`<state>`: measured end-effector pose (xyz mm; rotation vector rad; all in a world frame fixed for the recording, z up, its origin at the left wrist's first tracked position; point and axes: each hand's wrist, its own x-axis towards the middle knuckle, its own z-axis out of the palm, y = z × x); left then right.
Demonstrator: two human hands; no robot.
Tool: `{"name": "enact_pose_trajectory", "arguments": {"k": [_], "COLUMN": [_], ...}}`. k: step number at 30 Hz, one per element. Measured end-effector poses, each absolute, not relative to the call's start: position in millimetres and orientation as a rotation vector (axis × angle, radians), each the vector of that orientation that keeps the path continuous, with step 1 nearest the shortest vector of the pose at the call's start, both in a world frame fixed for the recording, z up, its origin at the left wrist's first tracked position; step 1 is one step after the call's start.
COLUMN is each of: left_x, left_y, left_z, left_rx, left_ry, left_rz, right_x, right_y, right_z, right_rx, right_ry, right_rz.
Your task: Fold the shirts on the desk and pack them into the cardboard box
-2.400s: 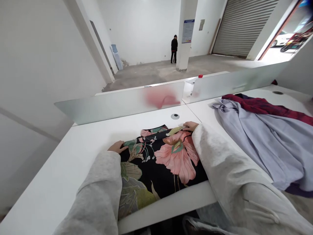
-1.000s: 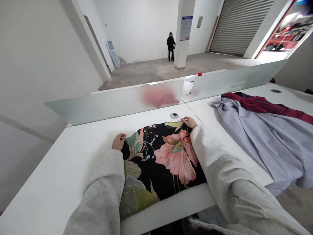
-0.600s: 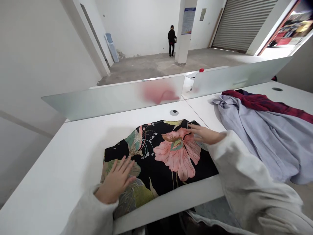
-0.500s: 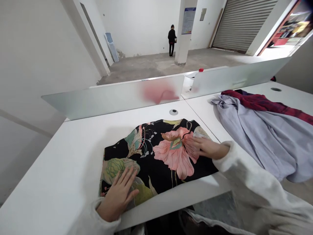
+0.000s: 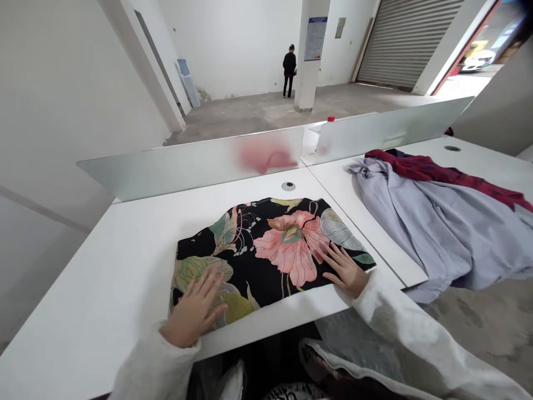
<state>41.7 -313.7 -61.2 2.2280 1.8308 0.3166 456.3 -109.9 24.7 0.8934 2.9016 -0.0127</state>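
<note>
The left hand (image 5: 194,312) lies splayed and flat on the near-left part of the black floral cloth (image 5: 258,272); the right hand (image 5: 345,271), also spread, rests on its right side. Earlier both held its far part; now the cloth fans wider beneath them on the white desk (image 5: 120,266). Beyond the right hand lies a grey garment (image 5: 416,216).

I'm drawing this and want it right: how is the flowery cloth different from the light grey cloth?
The flowery cloth is black with big flowers and leaves, while the light grey cloth has no flowers. The flowery cloth is spread rather flat; the light grey cloth lies in long, loose folds. The flowery cloth lies on the table, but the light grey cloth hangs over an edge. Both are soft-looking fabric.
</note>
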Motion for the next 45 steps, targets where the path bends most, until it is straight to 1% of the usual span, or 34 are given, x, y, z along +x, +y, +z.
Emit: {"name": "enact_pose_trajectory", "arguments": {"k": [4, 6, 7, 9, 11, 15, 16, 17, 20, 22, 24, 26, 28, 29, 30, 31, 34, 36, 37, 42, 44, 45], "left_x": [-2, -15, -17, -17, -10, 10, 14, 18, 25, 28, 31, 34, 37, 39, 40, 42, 46, 50, 51, 58, 60, 61], "left_y": [-248, -201, -178, -135, -102, -70, -67, -67, -69, -70, -68, -63, -58, -56, -54, -52, -49, -47, -46, -44, -46, -47], "left_z": [1, 16, 16, 3, -20, -63, -71, -78, -97, -108, -118, -126, -132, -134, -135, -135, -135, -133, -131, -125, -123, -121], "left_rx": [2.162, 2.055, 1.986, 1.839, 1.756, 1.745, 1.754, 1.767, 1.796, 1.781, 1.743, 1.699, 1.662, 1.651, 1.644, 1.641, 1.647, 1.658, 1.667, 1.721, 1.727, 1.728], "left_ry": [1.669, 1.598, 1.583, 1.633, 1.686, 1.718, 1.711, 1.697, 1.653, 1.65, 1.669, 1.706, 1.753, 1.775, 1.796, 1.816, 1.865, 1.889, 1.894, 1.896, 1.901, 1.902], "left_rz": [0.325, 0.332, 0.336, 0.316, 0.274, 0.257, 0.261, 0.27, 0.293, 0.289, 0.28, 0.275, 0.265, 0.256, 0.247, 0.237, 0.209, 0.181, 0.165, 0.103, 0.085, 0.073], "right_x": [426, 410, 403, 388, 375, 364, 367, 372, 396, 410, 414, 407, 399, 398, 399, 403, 431, 453, 463, 498, 505, 507], "right_y": [-140, -156, -164, -180, -196, -215, -214, -209, -183, -168, -164, -171, -181, -184, -184, -180, -157, -142, -137, -129, -124, -120], "right_z": [38, 41, 42, 41, 37, 26, 25, 25, 32, 36, 36, 32, 27, 25, 25, 26, 34, 39, 40, 32, 30, 30], "right_rx": [1.318, 1.52, 1.595, 1.72, 1.804, 1.888, 1.917, 1.969, 2.2, 2.35, 2.406, 2.322, 2.234, 2.234, 2.265, 2.305, 2.319, 2.268, 2.251, 2.228, 2.237, 2.246], "right_ry": [3.011, 2.972, 2.933, 2.808, 2.614, 2.215, 2.195, 2.226, 2.4, 2.386, 2.255, 2.1, 2.038, 2.063, 2.124, 2.206, 2.43, 2.432, 2.377, 2.15, 2.133, 2.121], "right_rz": [-0.268, -0.435, -0.529, -0.729, -0.965, -1.463, -1.502, -1.469, -1.14, -1.027, -1.184, -1.47, -1.613, -1.574, -1.458, -1.275, -0.563, -0.174, -0.032, 0.432, 0.484, 0.447]}}
